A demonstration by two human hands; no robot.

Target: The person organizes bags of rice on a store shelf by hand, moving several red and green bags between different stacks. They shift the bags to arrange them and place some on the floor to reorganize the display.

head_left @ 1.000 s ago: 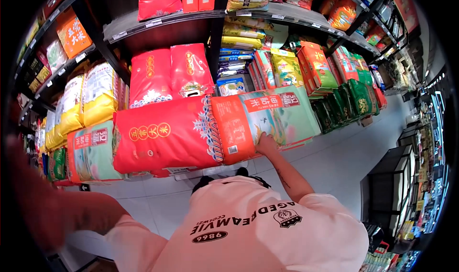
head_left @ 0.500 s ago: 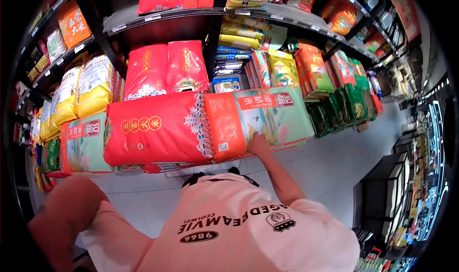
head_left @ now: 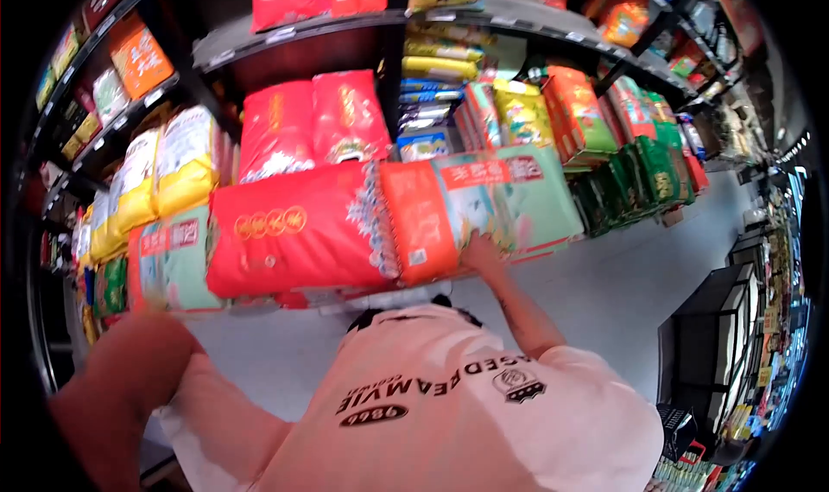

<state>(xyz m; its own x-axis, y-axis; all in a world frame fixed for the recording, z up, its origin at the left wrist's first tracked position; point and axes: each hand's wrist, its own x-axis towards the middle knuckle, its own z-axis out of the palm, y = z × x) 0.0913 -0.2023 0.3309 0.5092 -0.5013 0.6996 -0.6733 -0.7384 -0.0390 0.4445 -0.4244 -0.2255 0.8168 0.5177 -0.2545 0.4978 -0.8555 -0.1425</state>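
My right hand [head_left: 482, 248] lies on the front part of an orange and green rice bag [head_left: 540, 203], fingers apart and holding nothing. Beside that bag, on its left, lies a large red rice bag [head_left: 298, 233] with yellow round marks. Another green and orange bag [head_left: 177, 263] is at the left end of the row. My left arm is bent at the lower left, close to this bag, and its hand does not show.
Behind the row stand upright red bags [head_left: 278, 129], yellow and white bags [head_left: 186, 159], and green packs [head_left: 656, 172]. A dark shelf [head_left: 302, 32] with price tags runs above. Grey floor [head_left: 630, 267] shows at the right, near a black rack [head_left: 708, 336].
The whole view has shifted, so the bags and my right arm appear slightly farther right. My right hand stays on the same bag. Some of the picture is now blurred.
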